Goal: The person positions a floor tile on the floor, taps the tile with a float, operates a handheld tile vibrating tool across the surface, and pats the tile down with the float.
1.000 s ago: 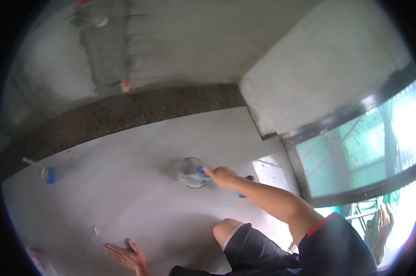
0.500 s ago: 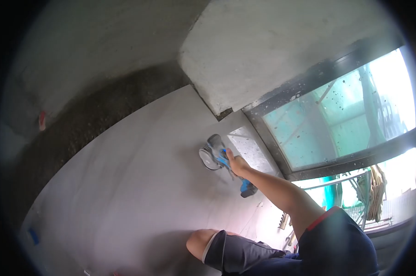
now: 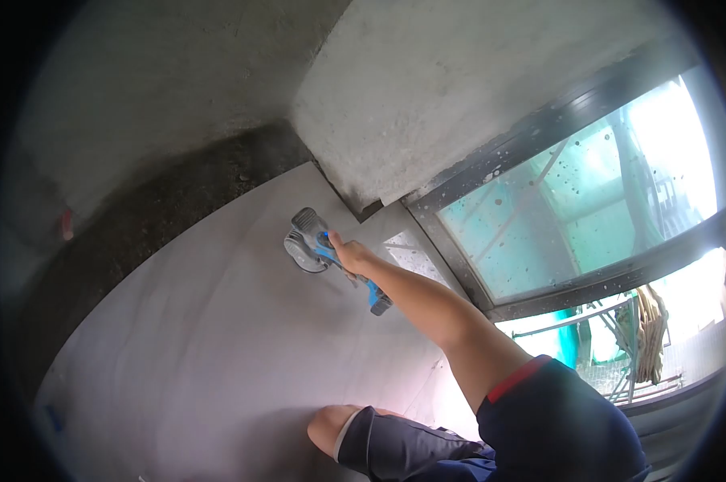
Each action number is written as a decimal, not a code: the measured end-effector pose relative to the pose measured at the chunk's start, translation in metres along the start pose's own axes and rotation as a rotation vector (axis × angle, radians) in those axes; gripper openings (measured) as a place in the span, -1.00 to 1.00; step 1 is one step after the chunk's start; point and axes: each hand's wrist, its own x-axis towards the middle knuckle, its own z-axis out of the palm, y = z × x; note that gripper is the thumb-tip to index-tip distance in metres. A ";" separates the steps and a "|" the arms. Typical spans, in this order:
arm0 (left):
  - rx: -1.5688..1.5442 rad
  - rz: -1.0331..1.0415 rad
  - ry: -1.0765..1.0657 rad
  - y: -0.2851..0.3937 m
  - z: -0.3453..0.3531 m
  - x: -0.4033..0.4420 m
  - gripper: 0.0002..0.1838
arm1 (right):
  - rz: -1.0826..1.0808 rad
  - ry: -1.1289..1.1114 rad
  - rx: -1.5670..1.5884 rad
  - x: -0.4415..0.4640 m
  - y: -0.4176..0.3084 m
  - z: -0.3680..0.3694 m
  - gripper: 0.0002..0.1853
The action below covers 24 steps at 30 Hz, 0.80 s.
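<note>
My right hand [image 3: 352, 255] is closed around the handle of a blue and black cordless sander [image 3: 323, 247]. The tool's round head [image 3: 305, 255] faces a smooth grey surface [image 3: 210, 313], and whether it touches is hard to tell. A dark battery end [image 3: 381, 304] sticks out below my wrist. My arm reaches in from the lower right, out of a dark sleeve with a red edge [image 3: 520, 379]. My left hand is out of sight.
A dark-framed window [image 3: 540, 217] with a speckled pane stands at the right. Rough plaster [image 3: 411, 88] and a dark band [image 3: 178, 181] border the grey surface. My bent knee [image 3: 328, 430] is at the bottom. Bundled material [image 3: 650, 333] hangs beyond the window.
My right hand has carried the sander to the left and slightly up across the grey surface. The whole view has also shifted a little.
</note>
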 end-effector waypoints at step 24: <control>-0.047 -0.078 0.231 -0.013 0.022 0.011 0.05 | 0.045 0.018 0.038 -0.105 0.129 0.052 0.07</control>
